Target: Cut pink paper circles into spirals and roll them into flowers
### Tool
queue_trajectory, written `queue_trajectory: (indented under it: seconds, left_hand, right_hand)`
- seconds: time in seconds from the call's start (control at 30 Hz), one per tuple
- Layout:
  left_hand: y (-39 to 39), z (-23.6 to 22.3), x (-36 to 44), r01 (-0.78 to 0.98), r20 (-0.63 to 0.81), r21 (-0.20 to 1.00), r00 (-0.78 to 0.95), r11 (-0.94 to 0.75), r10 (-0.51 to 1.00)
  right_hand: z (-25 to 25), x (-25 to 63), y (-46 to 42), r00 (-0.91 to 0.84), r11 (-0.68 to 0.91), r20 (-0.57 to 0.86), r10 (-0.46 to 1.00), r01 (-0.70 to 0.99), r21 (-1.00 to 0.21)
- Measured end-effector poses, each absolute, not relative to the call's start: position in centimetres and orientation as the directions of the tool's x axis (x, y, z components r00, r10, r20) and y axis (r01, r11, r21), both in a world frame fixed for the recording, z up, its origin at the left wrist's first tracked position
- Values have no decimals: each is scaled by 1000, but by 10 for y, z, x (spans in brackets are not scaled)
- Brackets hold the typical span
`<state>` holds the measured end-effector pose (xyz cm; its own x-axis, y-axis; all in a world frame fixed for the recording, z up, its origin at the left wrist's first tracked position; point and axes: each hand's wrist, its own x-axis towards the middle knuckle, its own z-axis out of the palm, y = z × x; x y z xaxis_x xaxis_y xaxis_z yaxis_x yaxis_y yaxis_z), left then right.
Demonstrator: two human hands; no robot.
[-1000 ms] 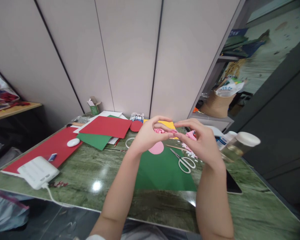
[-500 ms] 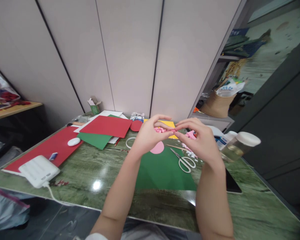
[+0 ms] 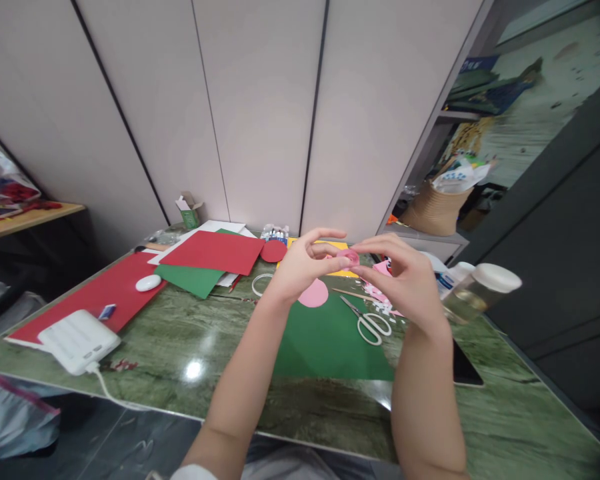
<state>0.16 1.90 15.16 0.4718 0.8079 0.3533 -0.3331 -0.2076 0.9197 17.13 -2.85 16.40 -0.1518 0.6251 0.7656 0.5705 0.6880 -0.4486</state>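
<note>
Both my hands are raised above the green marble table (image 3: pixel 180 333) and meet at a small pink paper piece (image 3: pixel 351 255). My left hand (image 3: pixel 300 270) pinches it with thumb and forefinger, the other fingers curled. My right hand (image 3: pixel 405 283) pinches the same piece from the right side. Beneath them lie a green paper sheet (image 3: pixel 330 343), a pink paper circle (image 3: pixel 314 294) and white scissors (image 3: pixel 373 325).
Red sheets (image 3: pixel 213 253) and a green sheet (image 3: pixel 187 279) lie at the back left, with a white mouse (image 3: pixel 147 283) and a white power bank (image 3: pixel 79 341). A glue jar (image 3: pixel 477 290), pink scraps (image 3: pixel 380 297), a dark tablet (image 3: pixel 465 370) and a wooden stick (image 3: pixel 350 293) sit right.
My fingers have worked the pink piece slightly; the left forefinger has lifted and the piece now shows more clearly between both pinches. The hands stay in nearly the same place.
</note>
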Motion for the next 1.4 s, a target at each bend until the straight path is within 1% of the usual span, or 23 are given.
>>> queue_trajectory:
  seconds: [0.1, 0.23, 0.37, 0.5, 0.57, 0.7, 0.83, 0.93, 1.1, 1.23, 1.4]
  left_hand:
    - [21, 150, 2, -343, 342, 921, 494, -183, 799]
    - [21, 152, -1, -303, 313, 939, 559, -163, 768]
    - [21, 154, -7, -250, 283, 956, 643, -155, 712]
    - [24, 154, -11, -203, 259, 966, 722, -161, 642]
    - [25, 153, -12, -193, 254, 967, 739, -165, 624]
    - [25, 151, -6, -215, 263, 964, 706, -154, 658]
    - [24, 148, 5, -291, 318, 941, 589, -173, 743]
    - [22, 146, 14, -350, 348, 920, 528, -175, 775]
    - [20, 144, 22, -435, 365, 891, 513, -132, 777]
    - [21, 144, 18, -442, 354, 892, 544, -99, 761]
    - [23, 147, 5, -327, 298, 940, 650, -97, 699]
  right_hand:
    - [164, 173, -29, -176, 690, 766, 618, 588, -422]
    - [166, 174, -30, -217, 697, 762, 610, 604, -387]
    - [166, 177, -30, -319, 733, 737, 596, 592, -336]
    - [166, 179, -31, -437, 768, 669, 601, 547, -333]
    - [166, 180, -31, -463, 773, 652, 601, 544, -327]
    - [165, 180, -30, -398, 746, 705, 587, 603, -282]
    - [165, 181, -27, -275, 683, 795, 540, 695, -224]
    - [164, 181, -26, -231, 655, 836, 497, 732, -188]
    - [164, 176, -29, -183, 626, 874, 450, 762, -163]
    - [167, 176, -35, -204, 638, 857, 474, 750, -175]
    - [171, 182, -42, -316, 696, 772, 552, 684, -218]
